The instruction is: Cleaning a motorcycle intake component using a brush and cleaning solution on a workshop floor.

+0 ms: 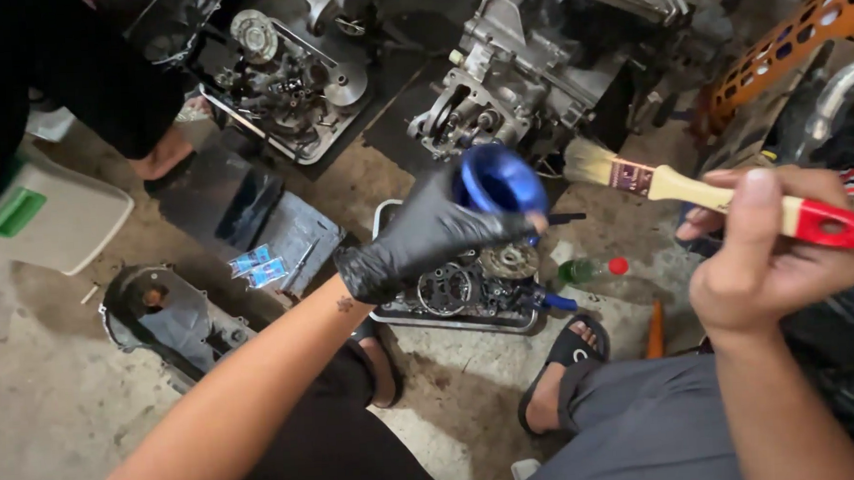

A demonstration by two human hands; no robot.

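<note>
My left hand (418, 242), in a black glove, grips a shiny blue metal cup-shaped part (497, 177) with its open mouth tilted up toward me. My right hand (768, 254) is bare and holds a paintbrush (694, 192) with a pale wooden handle, red end and light bristles. The bristles point left and hover just right of the blue part, a small gap between them. Both hands are raised above a metal tray (469, 317) on the floor holding gears and round engine parts.
An engine block (517, 92) and an open engine case (286, 78) lie on the dirty concrete floor ahead. A dark cover (166, 314) sits at left, a small green bottle (587, 269) near the tray. Another person's foot (159, 158) is at upper left. My sandalled feet (558, 378) are below.
</note>
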